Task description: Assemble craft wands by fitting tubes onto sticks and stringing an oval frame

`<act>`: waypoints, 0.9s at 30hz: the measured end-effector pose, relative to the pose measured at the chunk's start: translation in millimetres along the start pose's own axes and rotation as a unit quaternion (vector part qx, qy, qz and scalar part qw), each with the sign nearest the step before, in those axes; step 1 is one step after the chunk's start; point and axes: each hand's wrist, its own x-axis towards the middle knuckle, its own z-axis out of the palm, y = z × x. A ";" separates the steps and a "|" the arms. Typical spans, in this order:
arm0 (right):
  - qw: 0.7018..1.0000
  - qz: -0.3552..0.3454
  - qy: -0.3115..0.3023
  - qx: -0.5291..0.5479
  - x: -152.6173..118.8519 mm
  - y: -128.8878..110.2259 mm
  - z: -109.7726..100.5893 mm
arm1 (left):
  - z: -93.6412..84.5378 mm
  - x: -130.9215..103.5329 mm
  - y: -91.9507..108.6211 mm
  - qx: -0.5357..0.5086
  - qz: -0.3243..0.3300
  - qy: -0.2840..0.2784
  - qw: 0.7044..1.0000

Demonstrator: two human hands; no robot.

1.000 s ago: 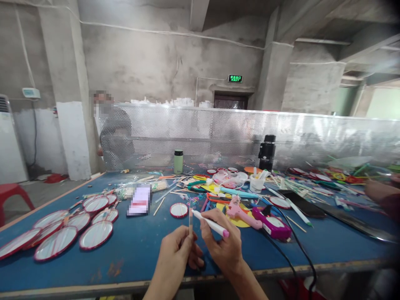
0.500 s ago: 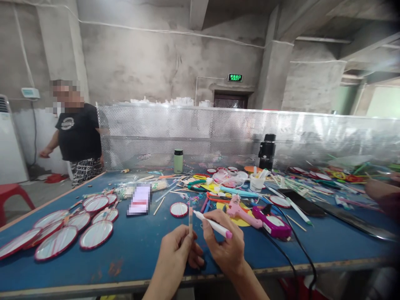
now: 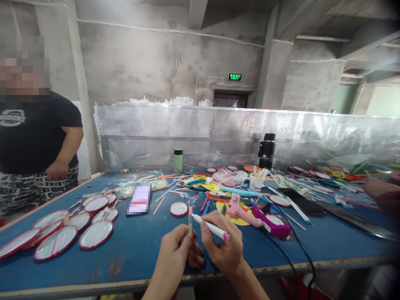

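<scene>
Between its thumb and fingers, my left hand (image 3: 176,254) holds a flat wooden craft stick (image 3: 190,218) upright, with pinkish and grey colour on its upper part. My right hand (image 3: 225,246) grips a white marker (image 3: 212,228) with a pink end, its tip at or very close to the stick's edge. Just behind the stick lies a small round mirror (image 3: 178,209) with a red rim. To the right of my right hand rest a pink glue gun (image 3: 242,212) and a purple device with a white top (image 3: 271,221).
Several red-rimmed round mirrors (image 3: 96,234) lie at left beside a phone (image 3: 139,199). A green bottle (image 3: 178,161), a black flask (image 3: 266,151) and a white cup of pens (image 3: 256,182) stand farther back. Black cables (image 3: 289,256) cross the front edge. Another person's hand (image 3: 379,188) is at far right.
The person in the black shirt has come closer along the left side. My right hand and the marker have shifted very slightly; my left hand stays with the stick.
</scene>
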 end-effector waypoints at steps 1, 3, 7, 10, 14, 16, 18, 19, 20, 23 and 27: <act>1.000 0.000 0.003 0.000 0.5 -0.2 0.2 | -0.1 -0.2 0.0 0.000 0.000 0.001 1.000; 1.000 0.003 0.003 -0.001 1.6 -0.3 0.5 | -0.4 -0.5 0.1 0.000 0.001 0.000 1.000; 1.000 0.014 -0.012 0.004 3.3 0.5 1.2 | -1.1 0.1 -1.0 0.007 0.010 -0.004 1.000; 1.000 0.017 -0.012 0.009 4.0 1.3 1.6 | -1.6 0.9 -3.3 0.011 0.013 -0.003 1.000; 1.000 0.013 -0.005 0.008 4.9 1.9 2.0 | -2.4 0.8 -5.7 0.016 0.013 -0.008 1.000; 1.000 0.014 -0.006 0.008 5.3 1.7 2.1 | -2.6 0.3 -6.2 0.019 0.013 -0.007 1.000; 1.000 0.015 -0.003 0.007 5.6 1.3 2.1 | -2.6 0.0 -6.4 0.020 0.012 -0.005 1.000; 1.000 0.016 -0.001 0.006 5.6 1.0 2.1 | -2.6 0.0 -6.5 0.018 0.011 -0.005 1.000; 1.000 0.016 0.000 0.005 5.6 0.7 2.1 | -2.7 0.1 -6.5 0.017 0.011 -0.006 1.000; 1.000 0.021 -0.005 -0.004 5.2 0.1 1.7 | -3.0 0.6 -6.7 0.017 0.014 -0.008 1.000; 1.000 0.022 -0.002 -0.014 3.6 0.1 1.1 | -3.1 1.2 -6.0 0.007 0.013 -0.006 1.000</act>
